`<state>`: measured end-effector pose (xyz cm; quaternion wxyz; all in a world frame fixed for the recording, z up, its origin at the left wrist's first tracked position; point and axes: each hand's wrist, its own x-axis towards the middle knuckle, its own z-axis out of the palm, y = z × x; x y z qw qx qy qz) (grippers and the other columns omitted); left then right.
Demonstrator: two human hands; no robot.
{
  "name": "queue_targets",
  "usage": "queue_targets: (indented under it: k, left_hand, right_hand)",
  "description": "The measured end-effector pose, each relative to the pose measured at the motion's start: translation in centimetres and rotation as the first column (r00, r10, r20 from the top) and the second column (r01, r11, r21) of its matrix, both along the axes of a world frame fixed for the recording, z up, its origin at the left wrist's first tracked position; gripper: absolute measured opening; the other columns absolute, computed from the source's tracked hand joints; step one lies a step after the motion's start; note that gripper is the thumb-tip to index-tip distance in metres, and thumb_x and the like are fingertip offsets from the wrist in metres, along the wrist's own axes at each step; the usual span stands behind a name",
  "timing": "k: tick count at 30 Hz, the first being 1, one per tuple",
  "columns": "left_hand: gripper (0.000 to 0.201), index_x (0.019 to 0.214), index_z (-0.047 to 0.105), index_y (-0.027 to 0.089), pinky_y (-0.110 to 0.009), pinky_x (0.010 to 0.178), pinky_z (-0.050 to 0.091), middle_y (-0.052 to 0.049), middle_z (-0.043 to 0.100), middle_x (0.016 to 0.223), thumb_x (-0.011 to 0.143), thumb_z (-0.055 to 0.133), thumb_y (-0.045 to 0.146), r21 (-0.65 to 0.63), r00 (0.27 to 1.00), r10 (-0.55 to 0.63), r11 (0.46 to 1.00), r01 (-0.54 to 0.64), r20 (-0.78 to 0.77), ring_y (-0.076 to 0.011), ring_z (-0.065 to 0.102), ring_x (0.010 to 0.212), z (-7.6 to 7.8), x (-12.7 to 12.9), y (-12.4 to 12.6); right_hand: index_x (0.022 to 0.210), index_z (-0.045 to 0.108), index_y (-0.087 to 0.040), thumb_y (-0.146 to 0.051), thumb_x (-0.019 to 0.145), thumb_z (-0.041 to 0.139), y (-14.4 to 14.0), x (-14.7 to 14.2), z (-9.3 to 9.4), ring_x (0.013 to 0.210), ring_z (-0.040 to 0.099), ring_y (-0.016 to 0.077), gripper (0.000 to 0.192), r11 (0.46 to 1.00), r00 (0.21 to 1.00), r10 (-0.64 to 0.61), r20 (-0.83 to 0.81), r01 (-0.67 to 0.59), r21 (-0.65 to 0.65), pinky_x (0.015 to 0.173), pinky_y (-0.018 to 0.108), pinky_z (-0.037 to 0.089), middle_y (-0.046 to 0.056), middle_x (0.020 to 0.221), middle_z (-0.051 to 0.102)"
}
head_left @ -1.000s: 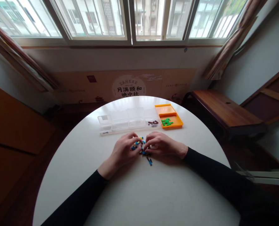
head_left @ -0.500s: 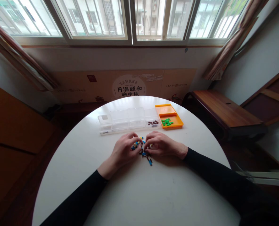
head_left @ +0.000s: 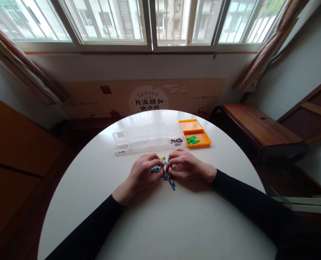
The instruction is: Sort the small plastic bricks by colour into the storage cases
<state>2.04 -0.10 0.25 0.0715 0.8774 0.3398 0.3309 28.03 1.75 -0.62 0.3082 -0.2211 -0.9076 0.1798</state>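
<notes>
Fingers (head_left: 153, 156) bend inward on both my left hand (head_left: 143, 169) and right hand (head_left: 188, 166), tips nearly meeting; I can't tell from here whether either pair grips a piece. Beneath them spreads the white worktop (head_left: 160, 220). Toward its rounded far edge I see a clear compartment case (head_left: 157, 142), with an orange box (head_left: 204, 139) just beside its right end. The mixed heap (head_left: 156, 168) of small blocks lies between my hands, short of the case. Green pieces (head_left: 192, 140) sit in the orange box; fewer brown pieces (head_left: 176, 141) occupy the case's rightmost compartment.

daylight comes through barred windows (head_left: 108, 21) between bunched curtains (head_left: 254, 70), with a wooden bench (head_left: 260, 124) at right.
</notes>
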Motion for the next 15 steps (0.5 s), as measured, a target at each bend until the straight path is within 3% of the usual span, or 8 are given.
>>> queue_targets:
  k: [11, 15]
  left_hand:
    - [0.006, 0.091, 0.080, 0.025, -0.033, 0.077, 0.052, -0.003, 0.077, 0.095, 0.091, 0.076, 0.021, 0.007, 1.000, 0.015, 1.000, -0.015, -0.015, -0.0187, 0.070, 0.081, -0.08, 0.03, -0.02]
    - [0.007, 0.090, 0.079, 0.026, -0.034, 0.079, 0.052, -0.002, 0.078, 0.094, 0.090, 0.076, 0.020, 0.011, 1.000, -0.006, 1.000, 0.006, -0.025, -0.0191, 0.071, 0.082, -0.05, 0.03, -0.02]
  right_hand:
    - [0.098, 0.078, -0.025, -0.030, 0.097, 0.080, 0.09, -0.02, -0.25, 0.087, 0.068, 0.0177, 0.006, 1.000, 1.000, -0.004, 0.003, 0.004, 0.002, 0.097, 0.037, 0.048, 0.002, 0.098, 0.076]
    - [0.097, 0.077, -0.024, -0.023, 0.096, 0.077, 0.09, -0.05, -0.20, 0.085, 0.067, 0.0178, 0.001, 1.000, 1.000, -0.016, 0.003, 0.016, 0.000, 0.097, 0.037, 0.048, 0.001, 0.095, 0.076]
